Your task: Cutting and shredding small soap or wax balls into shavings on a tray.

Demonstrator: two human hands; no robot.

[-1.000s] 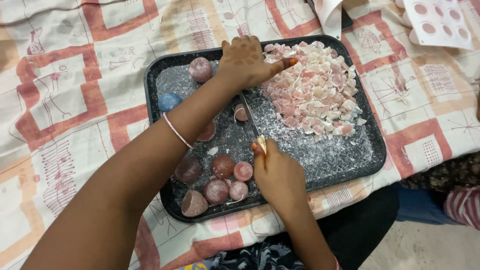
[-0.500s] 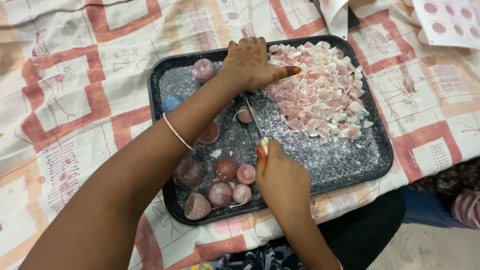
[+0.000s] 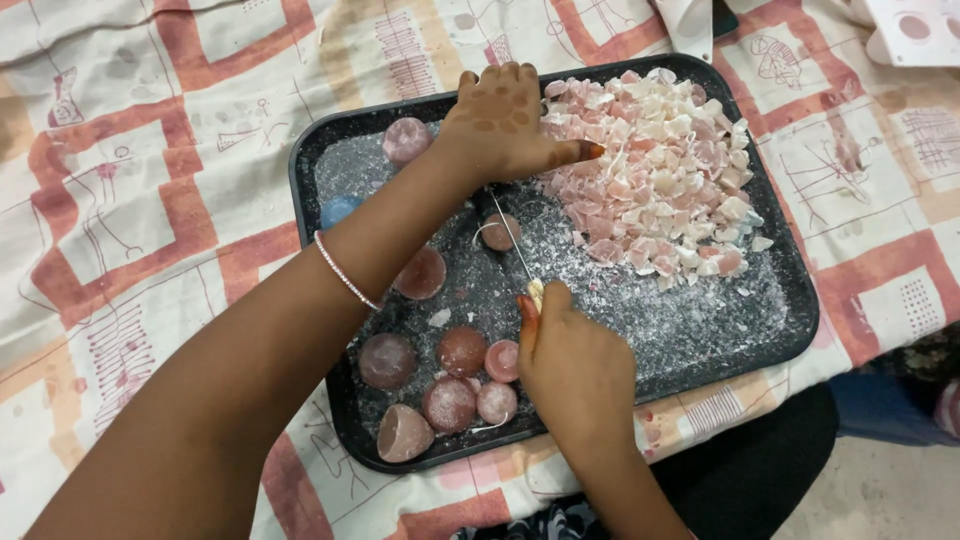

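Black tray (image 3: 780,330) is lying on a patterned red-and-cream cloth (image 3: 150,180), its floor dusted with white powder. Right hand (image 3: 575,365), at 6 o'clock of the tray, is gripping a knife (image 3: 512,240), fingers curled tight round the handle; the thin blade is running up toward 11 o'clock and meeting a small pink dome piece (image 3: 499,231) near tray centre. Left hand (image 3: 505,125), at 12 o'clock, is lying palm-down with fingers together, thumb pointing toward 3 o'clock and touching the heap of pink and white chopped bits (image 3: 660,180) filling the 1 to 3 o'clock area. Round pink domes (image 3: 450,385) are sitting clustered at 7 o'clock; another (image 3: 407,140) is lying at 10 o'clock. A thin bangle (image 3: 345,272) is circling the left wrist.
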